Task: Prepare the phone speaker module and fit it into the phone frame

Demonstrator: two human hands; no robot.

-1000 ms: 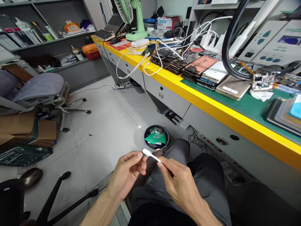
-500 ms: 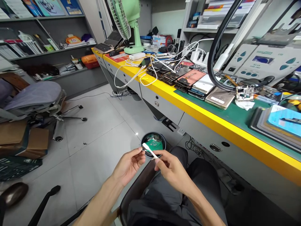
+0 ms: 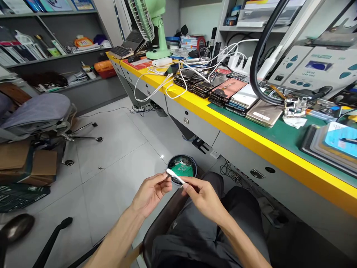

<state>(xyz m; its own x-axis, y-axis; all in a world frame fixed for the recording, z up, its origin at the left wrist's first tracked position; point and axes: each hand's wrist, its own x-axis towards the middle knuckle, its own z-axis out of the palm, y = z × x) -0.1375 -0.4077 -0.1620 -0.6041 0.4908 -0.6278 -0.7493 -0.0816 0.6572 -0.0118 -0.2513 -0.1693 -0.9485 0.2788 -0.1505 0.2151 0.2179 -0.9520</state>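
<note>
over bin (image 3: 182, 169): hands unmoved, stick (image 3: 175, 176) unchanged

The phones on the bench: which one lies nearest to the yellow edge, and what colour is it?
The gold phone, at the right end of the row, lies closest to the yellow edge. It shows a plain gold back with a small white label; the others beside it are white, pink or dark.

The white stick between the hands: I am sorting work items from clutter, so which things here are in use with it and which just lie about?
In use:
white stick, pinched at both ends
left hand
right hand
round bin, on the floor just beyond the hands

Lying about:
stacked phones on the bench
white cables
green fan
cardboard boxes
</note>
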